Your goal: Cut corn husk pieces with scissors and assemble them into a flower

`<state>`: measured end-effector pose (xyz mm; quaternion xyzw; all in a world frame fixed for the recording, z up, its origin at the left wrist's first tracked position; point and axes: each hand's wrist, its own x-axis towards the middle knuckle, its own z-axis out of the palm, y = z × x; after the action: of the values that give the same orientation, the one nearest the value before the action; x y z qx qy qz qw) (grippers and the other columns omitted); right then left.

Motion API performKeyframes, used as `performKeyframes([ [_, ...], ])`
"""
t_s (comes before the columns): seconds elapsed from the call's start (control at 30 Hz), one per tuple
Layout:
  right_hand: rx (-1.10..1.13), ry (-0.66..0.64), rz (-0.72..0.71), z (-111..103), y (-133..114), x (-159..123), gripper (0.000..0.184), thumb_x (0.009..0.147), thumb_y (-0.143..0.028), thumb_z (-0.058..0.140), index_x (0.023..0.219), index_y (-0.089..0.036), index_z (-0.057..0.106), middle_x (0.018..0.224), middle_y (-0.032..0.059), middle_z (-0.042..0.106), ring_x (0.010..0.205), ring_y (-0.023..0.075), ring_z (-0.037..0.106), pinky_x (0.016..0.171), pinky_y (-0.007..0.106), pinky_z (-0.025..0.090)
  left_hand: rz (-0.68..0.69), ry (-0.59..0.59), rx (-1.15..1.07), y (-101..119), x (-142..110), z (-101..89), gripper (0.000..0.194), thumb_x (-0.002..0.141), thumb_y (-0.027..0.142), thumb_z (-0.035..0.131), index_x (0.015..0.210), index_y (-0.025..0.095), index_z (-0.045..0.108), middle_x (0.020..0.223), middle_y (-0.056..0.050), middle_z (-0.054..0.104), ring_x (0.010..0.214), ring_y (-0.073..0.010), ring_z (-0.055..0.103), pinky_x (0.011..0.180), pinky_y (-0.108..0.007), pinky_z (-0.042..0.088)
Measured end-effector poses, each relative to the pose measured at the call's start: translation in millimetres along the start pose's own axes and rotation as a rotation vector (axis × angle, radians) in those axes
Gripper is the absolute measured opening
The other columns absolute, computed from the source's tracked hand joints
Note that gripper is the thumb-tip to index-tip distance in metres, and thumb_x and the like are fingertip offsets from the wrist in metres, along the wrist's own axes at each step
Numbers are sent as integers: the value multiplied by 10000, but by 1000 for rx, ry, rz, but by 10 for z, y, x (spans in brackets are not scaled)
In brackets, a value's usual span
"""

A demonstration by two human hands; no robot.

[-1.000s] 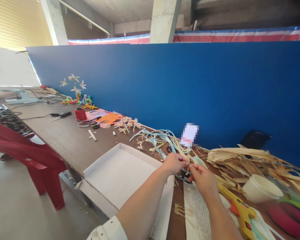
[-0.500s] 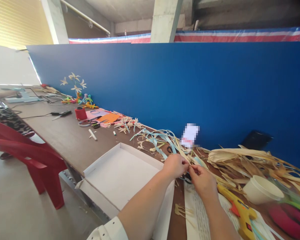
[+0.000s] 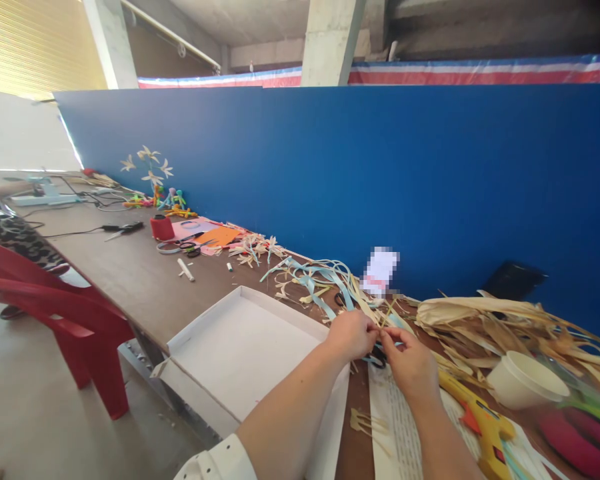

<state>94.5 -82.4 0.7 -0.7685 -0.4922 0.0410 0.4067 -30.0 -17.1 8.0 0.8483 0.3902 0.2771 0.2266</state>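
Observation:
My left hand (image 3: 351, 333) and my right hand (image 3: 411, 363) meet over the brown table (image 3: 130, 273), fingertips pinched together on a thin dried-husk strip (image 3: 386, 313) that sticks up between them. Both hands are closed in a pinch. Black scissors (image 3: 377, 358) lie on the table just under the hands. Light blue ribbon strips (image 3: 320, 277) lie just beyond my left hand. A pile of dried corn husks (image 3: 495, 323) spreads out to the right.
A shallow white box lid (image 3: 240, 347) lies left of my hands, overhanging the table edge. A yellow glue gun (image 3: 480, 420), a white cup (image 3: 525, 380) and printed paper (image 3: 400, 427) lie at right. A red chair (image 3: 55, 313) stands left. A blue partition (image 3: 380, 173) backs the table.
Both hands have slid slightly down and right, staying pinched on the strip; the strip's upright end has tilted and sits lower.

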Motion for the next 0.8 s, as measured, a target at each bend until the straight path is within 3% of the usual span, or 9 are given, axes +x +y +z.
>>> performKeyframes([
  [0.23,11,44,-40,-15,-54,-15,296,686,-455,525,737,-211,685,609,58,658,571,222,583,552,307,406,38,65,-10,43,-28,49,210,763,276,504,737,197,697,807,-58,638,728,-165,559,657,-255,429],
  [0.5,72,123,32,-29,-134,-15,271,641,-436,523,705,-201,644,697,97,675,642,237,600,601,316,424,180,178,-139,58,-34,97,181,763,213,494,672,165,643,769,-41,590,738,-139,541,647,-230,427],
  [0.8,113,172,78,18,-109,6,254,635,-419,542,687,-196,651,709,99,681,676,243,591,640,325,422,206,212,-189,77,-37,114,174,764,185,495,663,154,633,753,-45,572,738,-140,533,656,-233,432],
])
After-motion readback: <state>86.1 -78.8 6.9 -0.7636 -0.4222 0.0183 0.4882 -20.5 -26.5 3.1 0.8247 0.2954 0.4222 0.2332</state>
